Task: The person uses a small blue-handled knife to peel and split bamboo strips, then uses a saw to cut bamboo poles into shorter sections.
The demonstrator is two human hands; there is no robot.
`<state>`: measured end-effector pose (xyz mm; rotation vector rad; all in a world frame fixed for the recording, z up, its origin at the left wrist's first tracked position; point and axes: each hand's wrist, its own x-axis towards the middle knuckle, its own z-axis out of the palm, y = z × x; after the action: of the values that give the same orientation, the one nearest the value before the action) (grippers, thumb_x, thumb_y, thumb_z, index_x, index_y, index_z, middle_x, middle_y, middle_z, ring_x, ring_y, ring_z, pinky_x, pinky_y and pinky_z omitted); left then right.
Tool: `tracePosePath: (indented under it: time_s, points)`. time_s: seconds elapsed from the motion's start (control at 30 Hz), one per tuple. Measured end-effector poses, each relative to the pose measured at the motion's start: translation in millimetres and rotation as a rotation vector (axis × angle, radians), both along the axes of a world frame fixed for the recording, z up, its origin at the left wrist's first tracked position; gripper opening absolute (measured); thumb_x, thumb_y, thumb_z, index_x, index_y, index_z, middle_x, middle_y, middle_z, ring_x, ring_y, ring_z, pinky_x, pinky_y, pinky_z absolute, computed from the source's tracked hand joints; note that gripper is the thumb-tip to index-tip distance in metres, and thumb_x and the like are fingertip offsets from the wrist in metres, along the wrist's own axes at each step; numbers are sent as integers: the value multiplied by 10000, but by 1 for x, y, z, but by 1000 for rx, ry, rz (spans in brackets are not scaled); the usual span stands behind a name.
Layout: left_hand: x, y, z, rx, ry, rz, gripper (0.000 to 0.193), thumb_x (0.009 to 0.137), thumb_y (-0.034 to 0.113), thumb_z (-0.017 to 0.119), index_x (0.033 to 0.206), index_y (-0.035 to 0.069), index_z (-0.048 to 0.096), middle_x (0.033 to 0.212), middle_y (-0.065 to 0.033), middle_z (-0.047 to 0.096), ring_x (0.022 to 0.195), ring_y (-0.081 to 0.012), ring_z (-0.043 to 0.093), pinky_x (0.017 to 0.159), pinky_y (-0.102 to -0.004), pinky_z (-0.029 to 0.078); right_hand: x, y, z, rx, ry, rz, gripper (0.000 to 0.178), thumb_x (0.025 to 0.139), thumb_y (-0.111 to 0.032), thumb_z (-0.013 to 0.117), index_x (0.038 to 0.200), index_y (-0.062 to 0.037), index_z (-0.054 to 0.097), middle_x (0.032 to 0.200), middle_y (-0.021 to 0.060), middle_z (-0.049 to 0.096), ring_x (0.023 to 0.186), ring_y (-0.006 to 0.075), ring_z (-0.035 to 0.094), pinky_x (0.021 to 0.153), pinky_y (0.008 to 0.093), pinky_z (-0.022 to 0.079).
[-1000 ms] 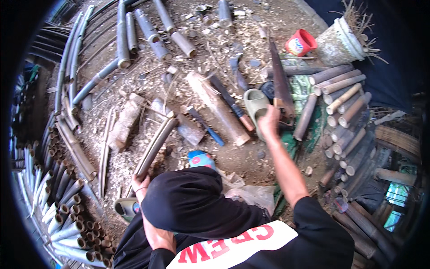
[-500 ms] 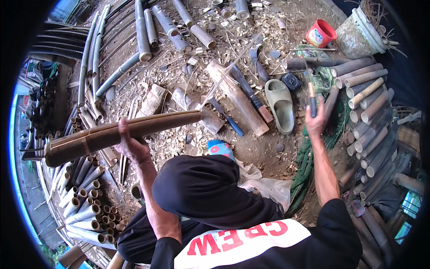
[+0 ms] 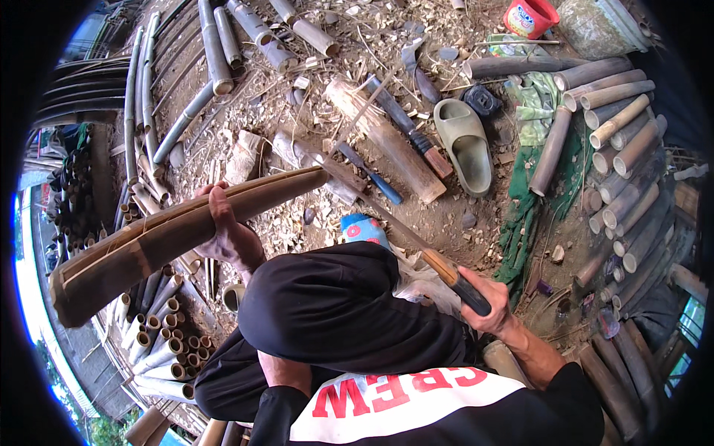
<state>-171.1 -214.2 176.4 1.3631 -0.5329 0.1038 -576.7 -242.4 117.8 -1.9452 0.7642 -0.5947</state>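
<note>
At your lower left, a bundle of cut bamboo tubes (image 3: pixel 167 349) shows its open ends, and above it the bamboo length (image 3: pixel 171 241) lies aslant in the air, its larger end low and its narrower end raised toward the middle of the view, an open groove along its upper side. Your left hand (image 3: pixel 229 230) is closed around it near mid-length, thumb over the top, next to your bent knee (image 3: pixel 320 305). Past the knee, a tool with a blue handle (image 3: pixel 387 189) lies on the ground strewn with chips, and a pale log (image 3: pixel 383 141) rests beyond it with a large blade lying beside it. Further right, the knife (image 3: pixel 439 264) points up and leftward, its blade reaching near the raised bamboo end; whether the two touch, you cannot tell from this angle. Your right hand (image 3: pixel 487 301) is clenched on its dark grip, left of the stacked bamboo (image 3: pixel 628 152). The step in hand looks like bringing blade and bamboo together for working that piece. As I judge it, the next move calls for a firm left hold, the edge lined up with the bamboo, and your left thumb clear of the blade's path.
</note>
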Motion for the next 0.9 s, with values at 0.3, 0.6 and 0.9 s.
tracePosePath:
  time_s: [0.3,0.6,0.9]
  points:
    - [-9,-13,-18,-57,-110,-6,533,761,0,731,1181,-12,402,939,-160,625,850,-254,645,856,-377,538,62,-12,-57,107,-103,20,677,653,-47,642,1324,-31,552,822,196,675,638,329,663,608,379,537]
    - [7,8,-9,-67,-93,26,460,771,-3,688,1143,-5,417,921,-159,620,832,-262,651,843,-408,549,72,-5,-75,98,-95,96,668,640,-79,658,1294,12,556,931,215,686,717,328,691,657,391,553]
    - [-2,-5,-17,-62,-43,-30,567,759,-33,645,1230,22,336,944,-176,581,879,-260,628,920,-434,499,169,-37,-97,84,-127,17,627,705,-119,672,1312,-34,539,863,208,670,694,336,672,628,403,543]
